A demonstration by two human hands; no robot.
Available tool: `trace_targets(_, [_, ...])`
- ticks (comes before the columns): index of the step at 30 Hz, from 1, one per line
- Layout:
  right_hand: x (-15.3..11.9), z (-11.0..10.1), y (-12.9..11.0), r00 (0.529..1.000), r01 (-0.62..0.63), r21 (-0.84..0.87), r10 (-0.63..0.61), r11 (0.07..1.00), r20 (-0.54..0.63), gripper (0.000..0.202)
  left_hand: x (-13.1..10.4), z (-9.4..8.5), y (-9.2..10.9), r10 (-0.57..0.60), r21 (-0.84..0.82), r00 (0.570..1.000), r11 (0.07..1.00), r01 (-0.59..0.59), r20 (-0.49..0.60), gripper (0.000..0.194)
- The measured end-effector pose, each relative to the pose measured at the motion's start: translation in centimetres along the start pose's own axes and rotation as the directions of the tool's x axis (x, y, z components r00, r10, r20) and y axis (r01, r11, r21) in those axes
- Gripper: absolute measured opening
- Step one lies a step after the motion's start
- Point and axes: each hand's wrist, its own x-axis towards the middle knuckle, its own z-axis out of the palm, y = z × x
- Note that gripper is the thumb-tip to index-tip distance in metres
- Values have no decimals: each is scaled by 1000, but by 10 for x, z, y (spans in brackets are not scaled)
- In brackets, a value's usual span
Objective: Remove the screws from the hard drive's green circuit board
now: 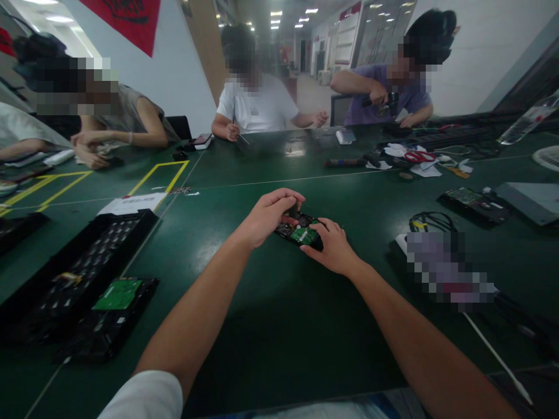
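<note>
A black hard drive with a green circuit board (304,235) lies on the green table in front of me, between my hands. My right hand (334,245) grips its near right end, with the thumb at the near edge and the fingers over the top. Above the drive's far left end is my left hand (274,214), its fingers bent together around a small dark piece that I cannot make out. Those fingers partly hide that end of the drive.
At left lie a long black tray (94,247) and another drive with a green board (117,294). On the right are a blurred-out item with cables (437,265), a black drive (474,205) and a grey metal box (530,201). Several people sit across the table.
</note>
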Motion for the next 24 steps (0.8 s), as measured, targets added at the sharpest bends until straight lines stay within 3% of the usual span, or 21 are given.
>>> trace_targets(17, [0,2,3,1000,0,9,0,1000,4,67,3,-3,-1,13,16,1000,1000,-13,12,18])
trace_targets(24, [-1,-3,2,1000,3,39,-4,999,24,67,5,-1,-4,6,5,999,1000,-6,-37,20])
